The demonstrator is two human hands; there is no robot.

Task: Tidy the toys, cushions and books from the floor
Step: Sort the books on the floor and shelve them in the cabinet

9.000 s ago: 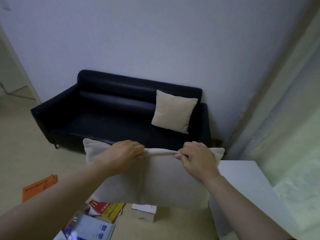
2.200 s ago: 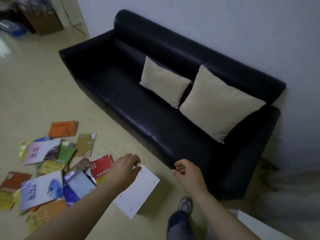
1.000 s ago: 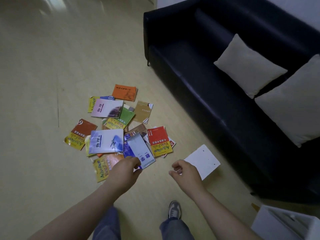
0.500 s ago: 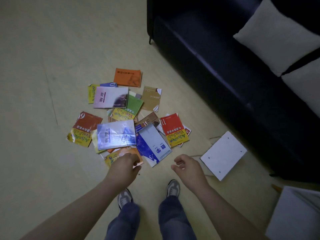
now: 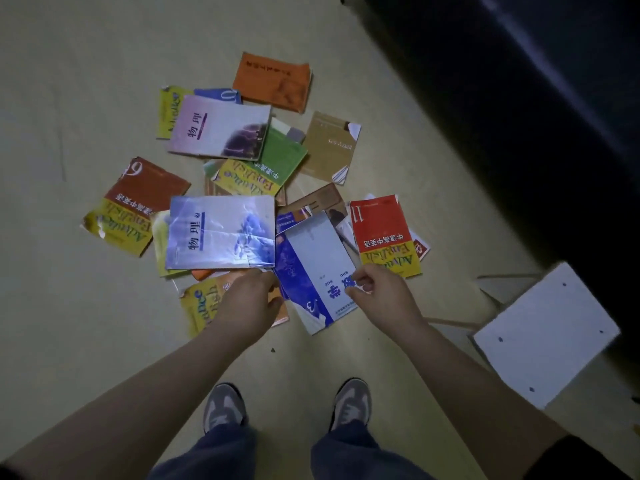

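Lots of books [image 5: 266,168] lie in a messy heap on the floor [image 5: 86,71], just in front of the two hands. The left hand [image 5: 247,303] is over an orange and yellow book [image 5: 202,303], right by the near edge of a pale blue book [image 5: 221,233]. Its fingers bend down out of sight, so I cannot tell if it holds anything. The right hand [image 5: 384,299] hangs over the near corner of a blue and white book [image 5: 311,261], fingers loosely bent, with nothing in it. A dark sofa [image 5: 519,98] is on the right, and a white board [image 5: 543,334] lies beside it
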